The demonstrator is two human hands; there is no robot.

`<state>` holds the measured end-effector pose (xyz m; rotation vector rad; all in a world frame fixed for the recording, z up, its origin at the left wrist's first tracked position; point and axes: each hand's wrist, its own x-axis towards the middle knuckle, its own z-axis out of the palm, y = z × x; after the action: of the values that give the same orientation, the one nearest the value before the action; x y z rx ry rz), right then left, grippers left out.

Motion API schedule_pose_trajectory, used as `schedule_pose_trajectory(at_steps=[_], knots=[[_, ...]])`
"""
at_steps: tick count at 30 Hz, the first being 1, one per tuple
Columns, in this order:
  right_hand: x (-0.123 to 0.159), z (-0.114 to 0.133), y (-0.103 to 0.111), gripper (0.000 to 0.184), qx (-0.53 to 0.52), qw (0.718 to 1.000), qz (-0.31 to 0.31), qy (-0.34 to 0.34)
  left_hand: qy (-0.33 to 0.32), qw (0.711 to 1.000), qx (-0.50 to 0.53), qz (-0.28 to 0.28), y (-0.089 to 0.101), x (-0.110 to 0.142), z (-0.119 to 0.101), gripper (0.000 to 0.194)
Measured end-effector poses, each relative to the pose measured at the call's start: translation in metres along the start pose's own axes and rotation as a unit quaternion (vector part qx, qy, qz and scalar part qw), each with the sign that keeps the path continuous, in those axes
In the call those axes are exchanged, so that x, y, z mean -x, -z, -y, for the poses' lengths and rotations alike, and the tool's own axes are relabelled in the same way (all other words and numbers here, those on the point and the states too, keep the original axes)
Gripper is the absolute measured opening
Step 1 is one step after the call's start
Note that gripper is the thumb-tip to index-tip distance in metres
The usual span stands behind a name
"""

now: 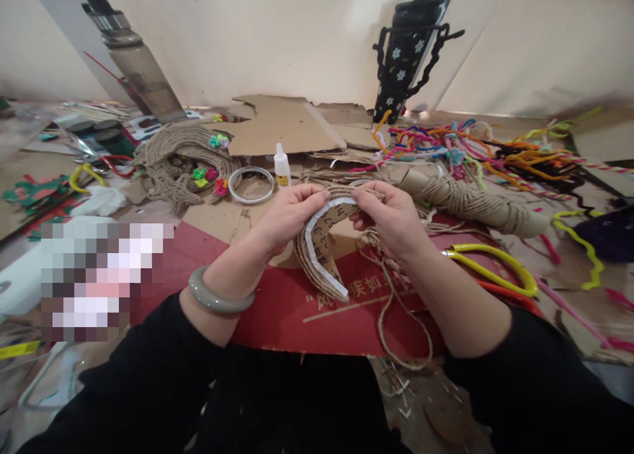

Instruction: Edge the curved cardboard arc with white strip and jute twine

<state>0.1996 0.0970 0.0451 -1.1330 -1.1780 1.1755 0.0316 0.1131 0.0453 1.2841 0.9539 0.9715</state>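
Between my hands is a curved cardboard crescent (317,249), with twine wound along its outer edge and a white tape strip (317,259) following the curve. My left hand (292,213) is closed on its upper left part, thumb pressed on the twine rows. At its upper right end, my right hand (389,216) pinches the jute twine (381,322) against the edge. The loose twine hangs from there in a loop over the red cardboard (267,308). Some fingers of both hands are hidden behind the piece.
A small glue bottle (282,166) and a tape roll (251,185) stand beyond my left hand. A twine-wrapped tube (475,199) and yellow-handled scissors (495,262) lie right. Twine-covered shapes (183,150) are left; pipe cleaners (460,143) and a black flowered bottle (403,64) are behind.
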Motion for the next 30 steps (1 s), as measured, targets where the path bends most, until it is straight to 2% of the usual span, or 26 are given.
schedule_pose_trajectory(at_steps=[3, 9, 12, 15, 18, 23, 25, 30], knots=[[0.000, -0.001, -0.001, 0.032, 0.009, 1.000, -0.005, 0.001, 0.009, 1.000, 0.019, 0.001, -0.001, 0.000, 0.000, 0.031], [-0.002, 0.000, 0.001, 0.033, -0.020, 0.999, -0.030, -0.002, 0.007, 0.999, 0.038, -0.033, -0.001, -0.002, -0.001, 0.033], [-0.003, 0.005, 0.006, 0.033, 0.005, 0.999, 0.026, -0.037, 0.002, 0.999, 0.023, -0.038, 0.002, -0.002, -0.001, 0.031], [-0.003, 0.010, 0.012, 0.030, 0.037, 0.995, 0.072, -0.065, 0.012, 1.000, -0.023, -0.018, 0.004, -0.002, -0.002, 0.029], [-0.003, 0.013, 0.016, 0.028, 0.056, 0.993, 0.080, -0.064, 0.023, 0.996, -0.081, 0.009, 0.004, 0.000, -0.003, 0.029], [-0.002, 0.008, 0.014, 0.024, 0.137, 0.979, 0.139, -0.055, 0.037, 0.989, -0.130, 0.056, 0.000, 0.004, -0.006, 0.025], [-0.003, 0.007, 0.013, 0.022, 0.150, 0.979, 0.129, -0.042, 0.037, 0.991, -0.123, 0.049, -0.001, 0.004, -0.006, 0.025], [-0.004, 0.008, 0.012, 0.023, 0.132, 0.989, 0.061, -0.006, 0.022, 0.996, -0.089, -0.005, 0.004, 0.000, -0.003, 0.031]])
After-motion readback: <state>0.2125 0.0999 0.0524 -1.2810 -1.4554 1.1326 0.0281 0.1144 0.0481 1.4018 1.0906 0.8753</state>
